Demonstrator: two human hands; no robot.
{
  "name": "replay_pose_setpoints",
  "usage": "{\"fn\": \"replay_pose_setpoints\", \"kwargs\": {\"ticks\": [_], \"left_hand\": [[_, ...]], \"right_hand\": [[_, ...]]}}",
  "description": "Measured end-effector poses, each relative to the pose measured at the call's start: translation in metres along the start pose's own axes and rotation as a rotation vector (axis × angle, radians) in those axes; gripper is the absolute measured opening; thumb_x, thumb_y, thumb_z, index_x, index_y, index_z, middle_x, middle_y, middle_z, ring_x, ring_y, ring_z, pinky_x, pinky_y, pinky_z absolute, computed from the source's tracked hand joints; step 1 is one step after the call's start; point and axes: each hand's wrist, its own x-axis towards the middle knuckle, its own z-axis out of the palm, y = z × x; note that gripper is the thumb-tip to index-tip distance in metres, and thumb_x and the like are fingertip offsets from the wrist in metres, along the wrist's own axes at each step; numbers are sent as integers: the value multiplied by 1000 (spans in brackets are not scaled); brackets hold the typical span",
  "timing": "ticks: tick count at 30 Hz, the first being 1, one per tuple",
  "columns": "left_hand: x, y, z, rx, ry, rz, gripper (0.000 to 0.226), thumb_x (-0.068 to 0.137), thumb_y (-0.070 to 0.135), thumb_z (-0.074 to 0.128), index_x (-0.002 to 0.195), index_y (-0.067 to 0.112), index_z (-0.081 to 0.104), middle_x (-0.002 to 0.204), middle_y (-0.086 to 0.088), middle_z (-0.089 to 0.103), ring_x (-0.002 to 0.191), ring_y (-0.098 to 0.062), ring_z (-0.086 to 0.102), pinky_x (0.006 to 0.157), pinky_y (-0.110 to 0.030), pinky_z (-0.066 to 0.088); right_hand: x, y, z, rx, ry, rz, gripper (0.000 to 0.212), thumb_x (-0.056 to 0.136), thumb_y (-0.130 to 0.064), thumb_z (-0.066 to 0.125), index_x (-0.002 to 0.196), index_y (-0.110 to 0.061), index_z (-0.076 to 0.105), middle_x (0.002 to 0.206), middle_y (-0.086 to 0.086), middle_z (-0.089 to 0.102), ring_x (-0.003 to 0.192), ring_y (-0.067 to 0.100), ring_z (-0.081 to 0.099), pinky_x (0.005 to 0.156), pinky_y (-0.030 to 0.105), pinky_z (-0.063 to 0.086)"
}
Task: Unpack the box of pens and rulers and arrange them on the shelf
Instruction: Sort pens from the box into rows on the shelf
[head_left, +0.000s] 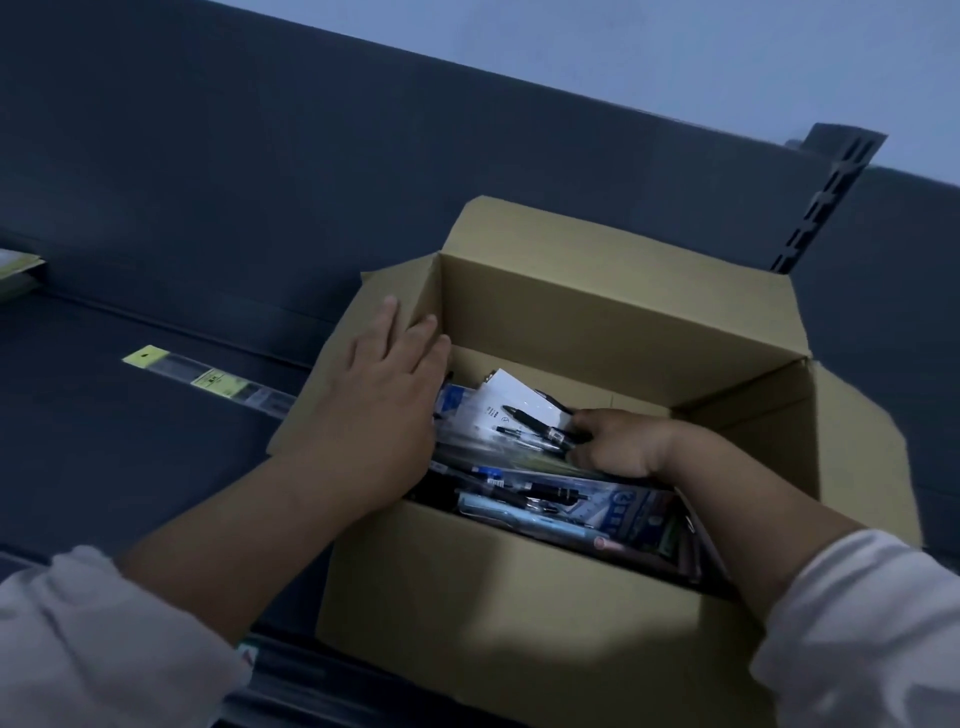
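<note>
The right hand (618, 441) reaches into the cardboard box (597, 291), its fingertips lost among the packets (519, 499), so its hold on the black pens (535, 421) cannot be told. The packets lie dim, blurred and overlapping; their print is unreadable, and the lower ones are hidden. The left hand (384, 395) covers the box's left rim and some packet ends. On the shelf (130, 441) at middle left, a packaged ruler (208, 379) bears a yellow label too small to read, its right end behind the box flap. At the left edge a pale item (15, 270) is cut off. Both sleeves (78, 639) and the box's near wall run off the frame's bottom.
</note>
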Motion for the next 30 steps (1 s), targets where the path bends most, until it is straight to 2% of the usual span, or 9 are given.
{"fn": "replay_pose_setpoints", "kwargs": {"ticks": [4, 7, 12, 15, 18, 21, 23, 26, 30], "left_hand": [[0, 2, -1, 23, -4, -15, 75, 88, 28, 50, 152, 13, 14, 160, -4, 8, 145, -32, -10, 117, -43, 4], [0, 2, -2, 7, -10, -21, 76, 87, 26, 50, 152, 13, 13, 160, -3, 6, 144, -32, -11, 117, -43, 3], [-1, 1, -2, -26, -7, -20, 77, 86, 23, 52, 152, 15, 13, 160, -2, 7, 145, -30, -10, 117, -43, 3], [-1, 1, -3, -40, -5, -19, 75, 86, 21, 50, 152, 15, 13, 160, -3, 7, 145, -30, -11, 117, -44, 4], [-1, 2, -5, -44, -6, -26, 74, 86, 18, 48, 152, 15, 14, 160, -3, 7, 145, -31, -11, 118, -44, 5], [-2, 3, -5, -32, -7, -26, 72, 88, 19, 46, 152, 15, 12, 160, -2, 5, 145, -31, -11, 117, -43, 4], [-2, 4, -5, -38, -14, -33, 73, 88, 20, 47, 151, 15, 12, 160, -1, 3, 145, -31, -12, 116, -42, 4], [-3, 4, -6, -38, -21, -37, 73, 88, 20, 47, 151, 16, 11, 160, -1, 3, 145, -31, -12, 117, -42, 5], [-2, 4, -7, -47, -35, -37, 73, 88, 20, 47, 151, 17, 10, 159, 0, 2, 145, -31, -13, 117, -43, 5]], "right_hand": [[4, 2, 2, 50, 25, -3, 36, 88, -21, 58, 123, -22, 55, 112, -1, 57, 101, 16, 53, 81, 21, 38], [5, 0, 5, 32, 107, -11, 37, 85, -18, 62, 122, -22, 57, 110, -1, 63, 98, 18, 59, 84, 24, 46], [-13, -19, -5, -266, 559, -197, 14, 85, -16, 58, 98, -17, 52, 91, 1, 47, 90, 24, 52, 68, 27, 36], [-31, -46, 3, -94, 371, -271, 13, 85, -18, 60, 88, -23, 48, 84, -3, 50, 85, 21, 52, 63, 27, 36], [-37, -66, 24, -123, 155, -251, 15, 87, -26, 61, 100, -21, 55, 94, 0, 57, 91, 23, 55, 70, 27, 40], [-32, -75, 37, -249, 143, -235, 23, 87, -31, 61, 105, -19, 56, 101, 3, 58, 95, 24, 55, 68, 24, 33], [-28, -78, 38, -243, 108, -215, 17, 85, -28, 62, 96, -18, 54, 86, -1, 55, 86, 24, 53, 64, 25, 32], [-22, -77, 33, -76, 5, -135, 26, 77, -23, 67, 99, -13, 58, 74, -2, 53, 77, 22, 55, 61, 26, 40], [-20, -74, 29, -29, -26, -128, 32, 71, -23, 69, 99, -11, 59, 83, 5, 60, 80, 24, 60, 66, 31, 47]]}}
